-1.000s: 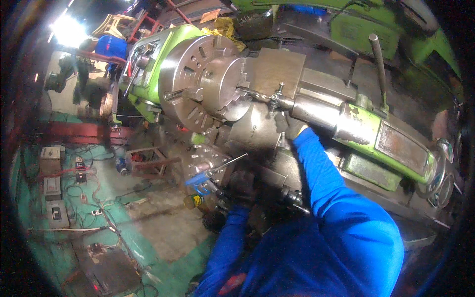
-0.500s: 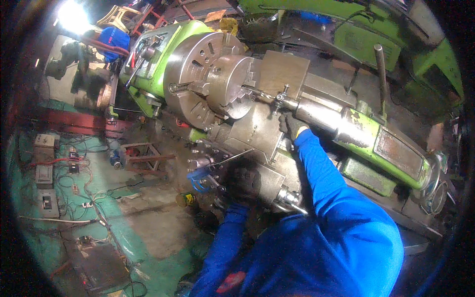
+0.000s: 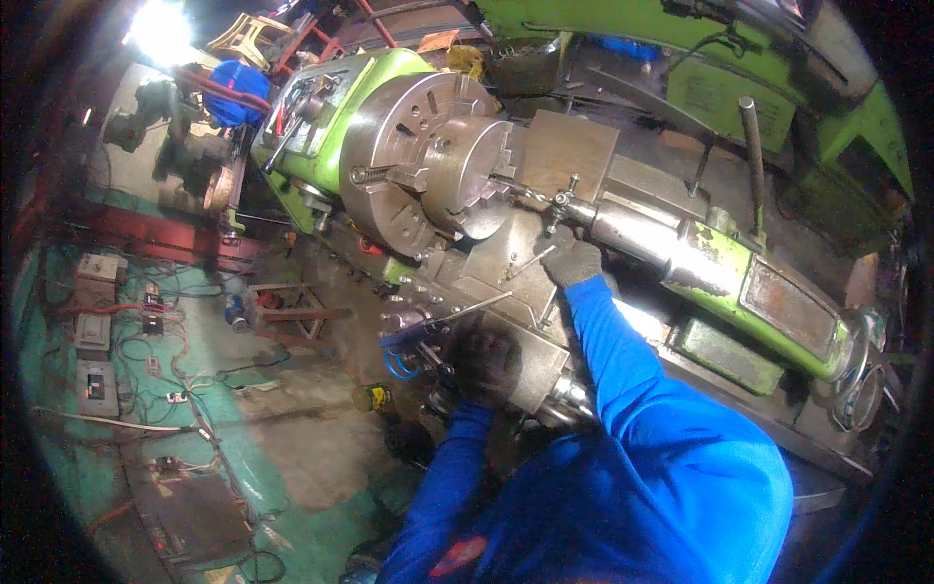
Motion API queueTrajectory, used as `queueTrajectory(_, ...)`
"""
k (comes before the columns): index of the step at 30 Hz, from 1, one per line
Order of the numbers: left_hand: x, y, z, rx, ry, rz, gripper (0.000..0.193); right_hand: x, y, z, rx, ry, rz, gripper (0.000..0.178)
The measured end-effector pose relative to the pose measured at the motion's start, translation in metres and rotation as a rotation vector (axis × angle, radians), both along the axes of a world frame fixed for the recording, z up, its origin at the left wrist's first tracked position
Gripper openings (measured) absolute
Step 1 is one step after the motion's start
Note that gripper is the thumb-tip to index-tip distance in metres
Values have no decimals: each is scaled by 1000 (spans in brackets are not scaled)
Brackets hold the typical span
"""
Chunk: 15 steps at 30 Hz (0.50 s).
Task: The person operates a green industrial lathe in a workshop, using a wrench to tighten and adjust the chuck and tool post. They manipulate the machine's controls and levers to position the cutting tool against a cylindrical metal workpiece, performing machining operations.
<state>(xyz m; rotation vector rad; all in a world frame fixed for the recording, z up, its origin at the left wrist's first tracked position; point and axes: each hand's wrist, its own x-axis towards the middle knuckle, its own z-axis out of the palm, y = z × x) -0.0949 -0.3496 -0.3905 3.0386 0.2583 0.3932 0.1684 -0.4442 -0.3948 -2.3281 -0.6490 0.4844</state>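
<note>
My right hand (image 3: 572, 261), in a dark grey glove, is closed on a thin metal rod (image 3: 530, 263) that sticks out leftward over the flat carriage plate. Just beyond it is the drill chuck (image 3: 562, 202) with small cross-handled pieces, carrying a twist drill (image 3: 520, 187). The drill points at the round steel workpiece (image 3: 474, 180) clamped in the lathe chuck (image 3: 375, 146). My left hand (image 3: 489, 362), in a dark glove, lies low over the near part of the carriage (image 3: 540, 360). Shadow hides its fingers, so its grip is unclear.
The green tailstock (image 3: 730, 277) extends to the right, with an upright lever (image 3: 752, 161) and a handwheel (image 3: 858, 389). A blue coiled hose (image 3: 399, 360) and yellow can (image 3: 372, 397) are left of the carriage. Cables and grey switch boxes (image 3: 95, 384) spread across the green floor.
My right hand has drawn back slightly from the drill chuck, and the thin rod now shows in it. My left hand has risen a little over the carriage. The view has shifted slightly.
</note>
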Motion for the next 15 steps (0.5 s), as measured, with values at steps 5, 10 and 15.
queueTrajectory(5,-3,-3,5,8,17,8,16,7,23,-16,-41,131,-129,71)
queueTrajectory(10,-6,-3,6,8,32,19,16,16,37,-13,-93,233,-136,68)
queueTrajectory(15,-6,-3,8,8,40,25,15,13,46,-33,-72,160,-207,65)
